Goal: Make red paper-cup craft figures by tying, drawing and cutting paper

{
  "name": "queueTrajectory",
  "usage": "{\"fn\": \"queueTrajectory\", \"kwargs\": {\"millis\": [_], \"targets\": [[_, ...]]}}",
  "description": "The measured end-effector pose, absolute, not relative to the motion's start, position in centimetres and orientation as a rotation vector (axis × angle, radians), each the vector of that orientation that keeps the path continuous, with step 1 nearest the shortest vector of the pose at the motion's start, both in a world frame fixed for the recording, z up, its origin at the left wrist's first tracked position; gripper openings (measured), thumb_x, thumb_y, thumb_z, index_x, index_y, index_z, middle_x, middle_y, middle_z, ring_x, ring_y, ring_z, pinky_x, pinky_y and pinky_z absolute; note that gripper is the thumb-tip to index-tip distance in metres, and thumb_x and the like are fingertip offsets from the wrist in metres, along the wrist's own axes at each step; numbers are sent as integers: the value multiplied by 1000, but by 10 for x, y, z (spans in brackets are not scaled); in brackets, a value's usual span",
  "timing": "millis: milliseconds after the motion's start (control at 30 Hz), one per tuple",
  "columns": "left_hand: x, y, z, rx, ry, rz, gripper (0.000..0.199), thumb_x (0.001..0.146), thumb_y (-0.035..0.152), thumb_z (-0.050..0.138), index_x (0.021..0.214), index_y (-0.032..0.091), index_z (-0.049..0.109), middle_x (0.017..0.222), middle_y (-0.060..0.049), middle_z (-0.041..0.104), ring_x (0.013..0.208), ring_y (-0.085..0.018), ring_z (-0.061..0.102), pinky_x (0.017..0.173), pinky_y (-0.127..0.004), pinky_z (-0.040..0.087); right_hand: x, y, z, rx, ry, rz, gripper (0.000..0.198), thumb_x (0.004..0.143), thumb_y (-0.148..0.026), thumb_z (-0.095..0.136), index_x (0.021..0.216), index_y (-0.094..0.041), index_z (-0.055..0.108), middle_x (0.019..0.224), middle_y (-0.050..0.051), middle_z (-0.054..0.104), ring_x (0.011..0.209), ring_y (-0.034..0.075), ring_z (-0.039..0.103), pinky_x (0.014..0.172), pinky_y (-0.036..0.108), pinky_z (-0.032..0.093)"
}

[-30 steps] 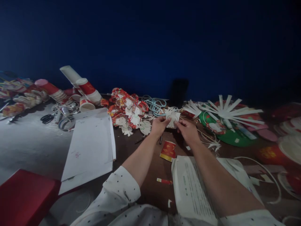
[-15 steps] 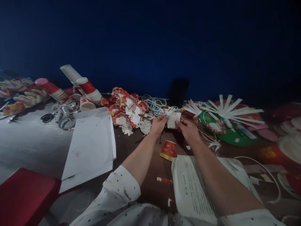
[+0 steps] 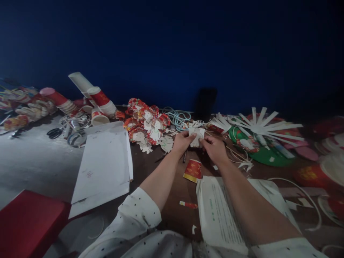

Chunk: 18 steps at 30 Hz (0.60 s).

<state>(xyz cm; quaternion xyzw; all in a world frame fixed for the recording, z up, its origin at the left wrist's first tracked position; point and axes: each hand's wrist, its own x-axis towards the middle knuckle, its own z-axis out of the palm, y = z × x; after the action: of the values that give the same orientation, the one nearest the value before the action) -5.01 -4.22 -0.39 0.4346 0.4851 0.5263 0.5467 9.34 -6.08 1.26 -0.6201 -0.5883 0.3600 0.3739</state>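
Observation:
Between my hands is a small white paper cutout with a drawn line on it. My left hand pinches its left side, thumb on the near face. At its lower right edge, the fingers of my right hand are closed on it. Below lies a red and gold piece of paper cup on the brown table. A dark pen lies just under my left hand. To the left is a pile of red and white paper figures.
Stacked paper cups lean at the back left, near black scissors and a white board. Light blue cord lies behind my hands. A white cut-strip fan and a green disc are right. Printed sheets lie under my right forearm.
The white cutout has shifted slightly left and tilted, and my left thumb now reaches further across it. Both hands still grip it.

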Motion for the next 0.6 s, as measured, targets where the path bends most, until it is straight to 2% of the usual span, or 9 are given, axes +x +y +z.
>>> {"fn": "queueTrajectory", "kwargs": {"millis": [133, 400, 600], "targets": [[-50, -41, -7, 1009, 1142, 1230, 28, 67, 38, 70, 79, 12, 67, 68, 0, 63, 59, -9, 50, 58, -22, 37, 92, -61, 13, -1587, -1494, 986, 30, 74, -47, 56, 67, -19, 60, 49, -4, 53, 47, 12, 46, 51, 25, 35], [-51, -42, -4, 1188, 1303, 1201, 24, 71, 36, 66, 74, 12, 68, 62, 2, 60, 57, -9, 47, 57, -21, 37, 94, -58, 6, -1571, -1446, 997, 29, 72, -45, 57, 80, -18, 64, 50, -5, 54, 47, 13, 48, 52, 26, 38], [-51, -40, -7, 1343, 1390, 1148, 23, 73, 31, 62, 83, 12, 70, 70, -1, 66, 63, -12, 53, 64, -23, 41, 99, -54, 4, -1655, -1545, 936, 24, 72, -40, 55, 74, -19, 64, 49, -4, 55, 48, 12, 48, 53, 25, 36]]}}
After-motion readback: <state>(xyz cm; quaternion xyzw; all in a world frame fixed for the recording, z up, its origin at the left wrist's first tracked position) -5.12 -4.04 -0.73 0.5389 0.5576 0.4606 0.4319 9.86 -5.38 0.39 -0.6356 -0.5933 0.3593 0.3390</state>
